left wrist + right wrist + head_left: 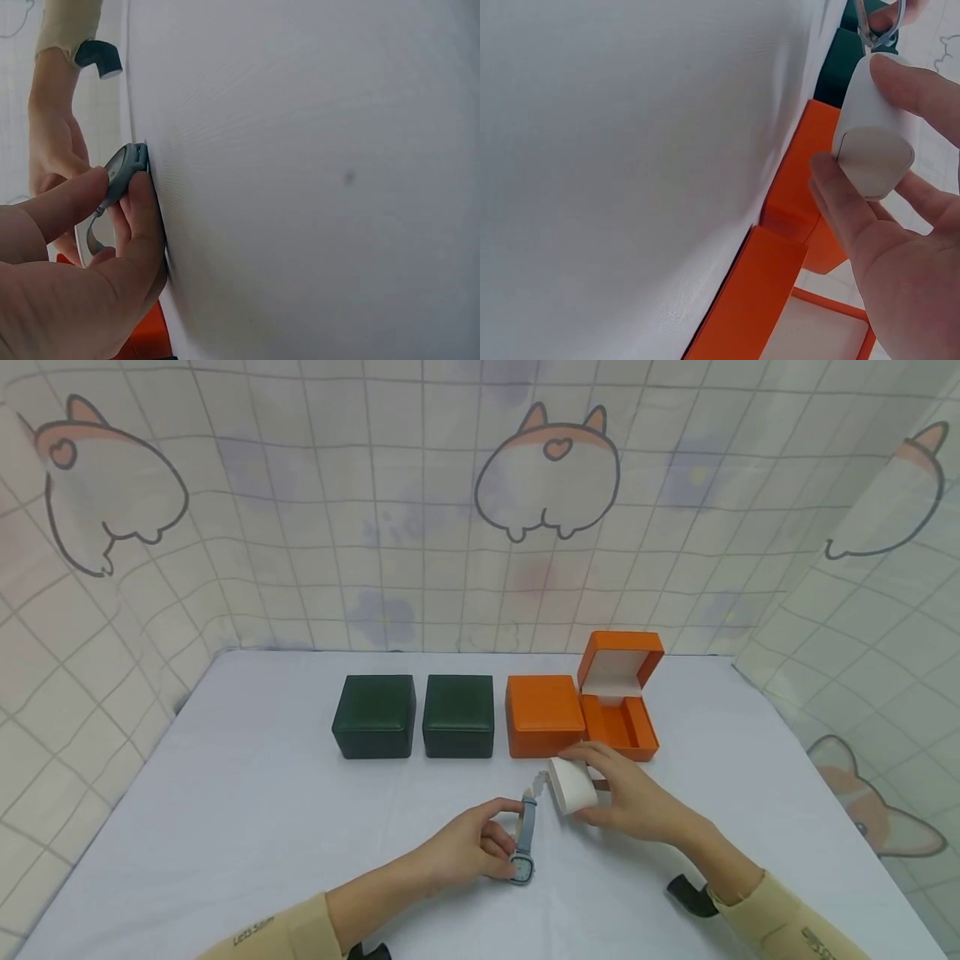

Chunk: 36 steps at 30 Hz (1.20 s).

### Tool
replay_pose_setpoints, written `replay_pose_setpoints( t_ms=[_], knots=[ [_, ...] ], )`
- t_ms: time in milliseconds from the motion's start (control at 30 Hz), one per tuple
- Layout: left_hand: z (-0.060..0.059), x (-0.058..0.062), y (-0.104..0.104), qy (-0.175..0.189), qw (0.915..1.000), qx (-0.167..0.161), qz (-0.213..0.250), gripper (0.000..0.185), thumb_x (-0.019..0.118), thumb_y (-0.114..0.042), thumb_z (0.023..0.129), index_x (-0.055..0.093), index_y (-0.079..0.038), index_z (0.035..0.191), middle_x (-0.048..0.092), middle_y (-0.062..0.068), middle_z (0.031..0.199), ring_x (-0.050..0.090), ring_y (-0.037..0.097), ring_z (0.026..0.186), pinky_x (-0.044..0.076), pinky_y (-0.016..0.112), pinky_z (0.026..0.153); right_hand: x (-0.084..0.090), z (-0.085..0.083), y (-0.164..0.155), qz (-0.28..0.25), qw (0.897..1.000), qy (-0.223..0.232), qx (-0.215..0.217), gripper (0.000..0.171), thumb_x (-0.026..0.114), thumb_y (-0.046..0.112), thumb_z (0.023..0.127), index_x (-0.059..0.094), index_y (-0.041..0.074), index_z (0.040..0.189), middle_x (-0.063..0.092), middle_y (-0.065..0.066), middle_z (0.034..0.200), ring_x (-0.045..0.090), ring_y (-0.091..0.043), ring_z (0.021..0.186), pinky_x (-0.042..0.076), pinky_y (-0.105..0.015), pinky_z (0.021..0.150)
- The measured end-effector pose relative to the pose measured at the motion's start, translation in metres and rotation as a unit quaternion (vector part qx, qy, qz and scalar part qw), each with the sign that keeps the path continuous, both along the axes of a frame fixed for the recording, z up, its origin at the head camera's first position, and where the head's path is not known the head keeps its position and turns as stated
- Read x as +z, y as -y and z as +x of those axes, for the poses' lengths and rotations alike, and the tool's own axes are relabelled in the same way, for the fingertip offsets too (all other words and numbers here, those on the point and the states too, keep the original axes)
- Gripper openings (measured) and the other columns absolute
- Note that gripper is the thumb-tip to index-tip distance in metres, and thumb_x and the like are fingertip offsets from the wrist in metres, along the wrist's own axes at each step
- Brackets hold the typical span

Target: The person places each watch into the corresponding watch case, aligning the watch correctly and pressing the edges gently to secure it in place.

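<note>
A wristwatch (522, 867) with a grey-blue strap is held in my left hand (472, 847), thumb at its square case and a finger higher on the strap. In the left wrist view the thumb and fingers pinch the watch case (120, 171). My right hand (626, 793) grips a white watch pillow (573, 786) between thumb and fingers, just right of the strap's upper end. The right wrist view shows the pillow (874, 161) end-on, with a strap loop close to its far end. Behind the right hand stands an open orange box (643, 727), its lid tipped back.
A closed orange box (545, 714) sits left of the open one. Further left are two closed dark green boxes, one (459, 717) beside the other (374, 717). All stand in a row on the white-covered table (247, 793), before a patterned curtain (420, 527).
</note>
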<state>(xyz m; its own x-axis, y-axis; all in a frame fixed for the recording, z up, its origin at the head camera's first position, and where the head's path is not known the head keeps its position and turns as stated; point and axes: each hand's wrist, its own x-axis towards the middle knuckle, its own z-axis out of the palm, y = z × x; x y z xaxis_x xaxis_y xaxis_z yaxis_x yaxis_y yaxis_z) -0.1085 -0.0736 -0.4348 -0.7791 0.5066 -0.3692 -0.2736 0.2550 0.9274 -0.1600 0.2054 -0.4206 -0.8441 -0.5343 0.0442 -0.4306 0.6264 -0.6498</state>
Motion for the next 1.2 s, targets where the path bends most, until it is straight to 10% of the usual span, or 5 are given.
replay_pose_setpoints(
  t_ms=[1200],
  knots=[
    [-0.008, 0.004, 0.018, -0.024, 0.9967, 0.051, 0.058, 0.045, 0.078, 0.001, 0.089, 0.059, -0.001, 0.130, 0.067, 0.010, 0.104, 0.066, 0.020, 0.091, 0.058, 0.031, 0.084, -0.001, -0.002, 0.014, -0.054, 0.998, 0.031, -0.002, 0.073, 0.092, 0.027, 0.080, 0.051, 0.018, 0.141, 0.057, 0.001, 0.135, 0.059, -0.026, 0.120, 0.056, -0.046, 0.095]
  ],
)
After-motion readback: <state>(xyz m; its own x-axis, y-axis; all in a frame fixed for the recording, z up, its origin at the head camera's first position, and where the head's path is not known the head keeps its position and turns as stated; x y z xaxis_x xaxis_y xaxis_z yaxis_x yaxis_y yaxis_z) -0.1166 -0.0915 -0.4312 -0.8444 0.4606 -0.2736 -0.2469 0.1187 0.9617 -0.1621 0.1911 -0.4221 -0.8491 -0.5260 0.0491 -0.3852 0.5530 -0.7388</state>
